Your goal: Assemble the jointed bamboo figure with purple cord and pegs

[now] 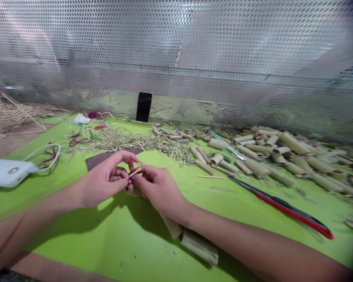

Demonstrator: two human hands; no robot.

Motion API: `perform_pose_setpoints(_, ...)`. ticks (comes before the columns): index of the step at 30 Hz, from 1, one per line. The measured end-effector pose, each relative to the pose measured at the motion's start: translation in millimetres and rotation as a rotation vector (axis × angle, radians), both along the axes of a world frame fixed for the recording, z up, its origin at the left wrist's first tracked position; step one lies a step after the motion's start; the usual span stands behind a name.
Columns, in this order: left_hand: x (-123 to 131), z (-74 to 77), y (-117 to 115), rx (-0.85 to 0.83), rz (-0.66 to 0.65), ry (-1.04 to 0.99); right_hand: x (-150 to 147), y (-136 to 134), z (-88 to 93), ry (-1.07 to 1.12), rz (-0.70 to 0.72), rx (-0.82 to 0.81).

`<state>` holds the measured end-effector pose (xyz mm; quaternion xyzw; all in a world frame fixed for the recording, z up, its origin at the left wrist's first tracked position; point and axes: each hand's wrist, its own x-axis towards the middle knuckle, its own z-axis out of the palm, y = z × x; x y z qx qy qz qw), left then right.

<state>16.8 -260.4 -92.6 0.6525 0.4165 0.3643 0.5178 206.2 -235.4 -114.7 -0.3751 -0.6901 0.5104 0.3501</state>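
- Thin pale strip (135, 171), held up between the two hands near the middle of the green mat (111, 243); some purple cord (130, 182) shows right beside it at the fingertips, though how the cord runs is hidden.
- Left hand (104, 180): narrow, thumb and curled fingers pinching the strip's left end, forefinger arched above.
- Right hand (161, 190): narrow too, thumb and forefinger closed on the strip's right end.
- Beneath the right wrist and forearm, a bamboo tube (200, 247) lies on the mat, end to end with another pale piece (171, 228), partly covered by the hand.
- Just beyond the left hand, a dark flat sheet (98, 159); beyond that, a spread of shavings (126, 141).
- Right side: a large heap of cut bamboo pieces (297, 154), with a long black-and-red tool (294, 211) lying nearer.
- Far middle: a phone (144, 107) stands upright before the perforated metal panel (194, 51).
- Left side: a white device (10, 173) with a white cable (58, 150); farther off, a red-handled tool (100, 127) and a purple tangle (93, 114).
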Motion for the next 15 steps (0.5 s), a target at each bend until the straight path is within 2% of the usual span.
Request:
perform_pose_setpoints(5, -2.8, -0.9, 1.2, 0.039, 0.02, 0.07, 3.4, -1.7, 1.9, -0.107, 0.05, 0.198)
perform_pose_setpoints(10, -3.2, -0.4, -0.5, 0.114, 0.006, 0.14, 4.6, -3.3, 2.4, -0.181, 0.04, 0.309)
perform_pose_setpoints(15, -1.3, 4.1, -3.2, 0.102, -0.013, 0.154, 7.7, -5.4, 3.0, -0.336, 0.066, 0.549)
